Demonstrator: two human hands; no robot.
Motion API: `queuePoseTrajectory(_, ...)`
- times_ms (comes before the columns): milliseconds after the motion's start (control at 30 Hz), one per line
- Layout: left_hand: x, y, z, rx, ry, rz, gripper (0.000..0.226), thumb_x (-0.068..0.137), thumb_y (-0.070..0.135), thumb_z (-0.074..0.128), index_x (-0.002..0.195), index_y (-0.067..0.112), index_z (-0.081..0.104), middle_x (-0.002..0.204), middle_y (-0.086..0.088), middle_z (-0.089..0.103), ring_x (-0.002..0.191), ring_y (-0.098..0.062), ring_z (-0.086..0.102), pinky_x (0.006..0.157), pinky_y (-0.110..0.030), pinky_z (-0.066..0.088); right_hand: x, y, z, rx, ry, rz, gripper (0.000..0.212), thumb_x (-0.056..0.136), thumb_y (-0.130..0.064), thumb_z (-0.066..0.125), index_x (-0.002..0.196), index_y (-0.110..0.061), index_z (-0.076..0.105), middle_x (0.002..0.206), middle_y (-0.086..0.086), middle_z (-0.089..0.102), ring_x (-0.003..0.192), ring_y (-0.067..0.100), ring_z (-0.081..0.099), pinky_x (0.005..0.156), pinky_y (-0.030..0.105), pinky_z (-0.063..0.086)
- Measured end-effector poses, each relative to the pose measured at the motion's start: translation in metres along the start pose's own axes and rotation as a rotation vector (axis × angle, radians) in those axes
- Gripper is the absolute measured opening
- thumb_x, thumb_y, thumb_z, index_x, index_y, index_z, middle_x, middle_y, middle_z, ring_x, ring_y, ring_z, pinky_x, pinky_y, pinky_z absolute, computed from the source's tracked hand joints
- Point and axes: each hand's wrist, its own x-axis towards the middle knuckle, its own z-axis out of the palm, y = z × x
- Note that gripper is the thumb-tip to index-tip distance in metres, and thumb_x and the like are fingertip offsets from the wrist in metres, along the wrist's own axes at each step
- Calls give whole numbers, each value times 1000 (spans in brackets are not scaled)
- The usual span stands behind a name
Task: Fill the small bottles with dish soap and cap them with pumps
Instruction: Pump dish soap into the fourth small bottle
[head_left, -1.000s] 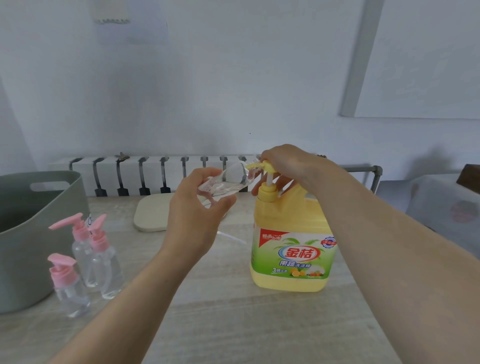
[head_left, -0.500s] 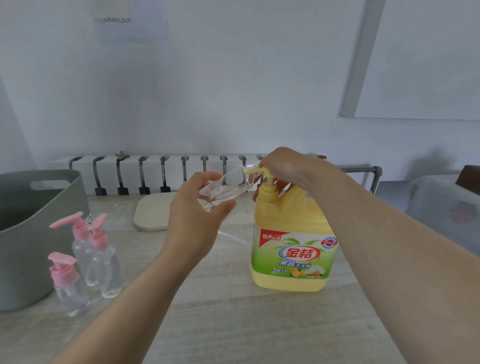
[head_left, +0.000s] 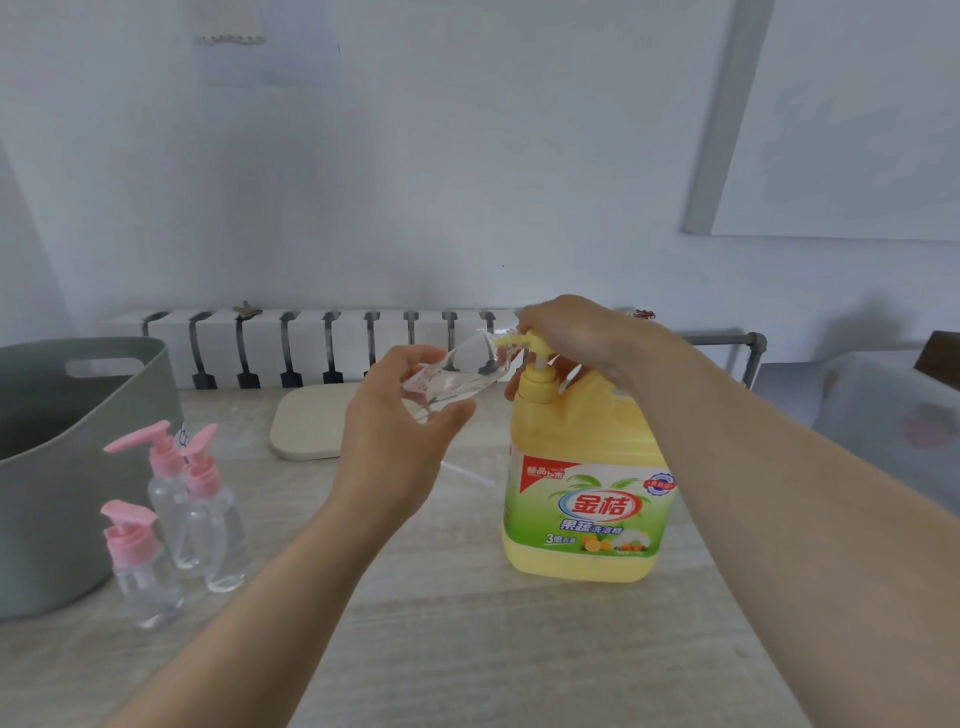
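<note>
A large yellow dish soap jug (head_left: 587, 499) with a yellow pump stands on the table right of centre. My right hand (head_left: 571, 332) rests on top of the pump head (head_left: 519, 342), fingers curled over it. My left hand (head_left: 400, 415) holds a small clear bottle (head_left: 457, 376) without a cap, tilted, its mouth at the pump's spout. Three small clear bottles with pink pumps (head_left: 182, 509) stand at the left of the table.
A grey tub (head_left: 62, 467) with handle slots stands at the far left. A pale flat pad (head_left: 311, 426) lies behind my left hand. A white radiator (head_left: 311, 343) runs along the wall. A thin clear tube (head_left: 467, 474) lies on the table beside the jug.
The pump head went down under my right hand and has risen again. My left hand keeps the small bottle at the spout, shifted slightly.
</note>
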Motion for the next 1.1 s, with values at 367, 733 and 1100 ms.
queuePoseTrajectory(367, 5, 7, -1, 70, 9, 35, 41, 80, 23, 79, 112, 36, 57, 98, 29, 52, 87, 24, 48, 65, 8, 33, -1, 3, -11, 224, -110, 25, 43, 90, -45, 33, 104, -15, 61, 85, 12, 76, 77, 28, 66, 86, 39, 52)
queuePoseTrajectory(733, 7, 7, -2, 90, 25, 48, 40, 79, 24, 80, 110, 37, 58, 99, 30, 54, 91, 23, 48, 67, 7, 33, -7, -7, -4, 19, 0, 32, 26, 97, -15, 37, 92, -7, 61, 111, 19, 68, 99, 35, 62, 95, 42, 50)
queuePoseTrajectory(1100, 4, 2, -1, 81, 8, 24, 39, 79, 20, 79, 108, 37, 58, 99, 28, 55, 90, 29, 44, 68, 9, 30, 10, -3, -1, -143, 39, 61, 49, 88, 5, 40, 47, -20, 50, 61, 1, 56, 60, 17, 44, 53, 28, 31)
